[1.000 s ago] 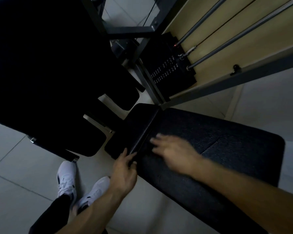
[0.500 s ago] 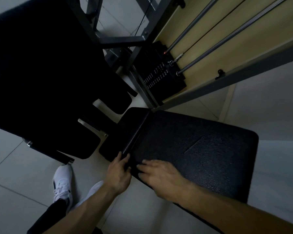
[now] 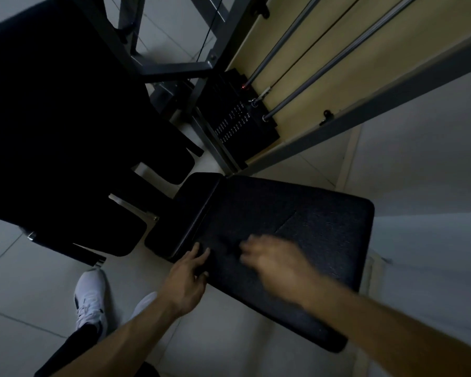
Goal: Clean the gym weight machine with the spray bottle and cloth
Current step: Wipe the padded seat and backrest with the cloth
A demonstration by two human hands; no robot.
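The weight machine's black textured seat pad (image 3: 305,213) lies in front of me, with a smaller smooth pad (image 3: 185,213) joined to its left end. My left hand (image 3: 186,281) rests on the pad's near left corner, fingers straight along the seam. My right hand (image 3: 275,262) is motion-blurred and lies flat on the pad's near part, fingers pointing left. In this dim light I can make out neither a cloth under it nor a spray bottle.
A large black back pad (image 3: 52,118) fills the left side. Behind the seat stand the black weight stack (image 3: 237,118), steel guide rods (image 3: 337,61) and the grey frame (image 3: 378,104). My white shoes (image 3: 90,297) stand on the pale tiled floor.
My right hand slid toward me along the pad, then back out to the right, staying flat on it. My left hand has stayed at the pad's corner.
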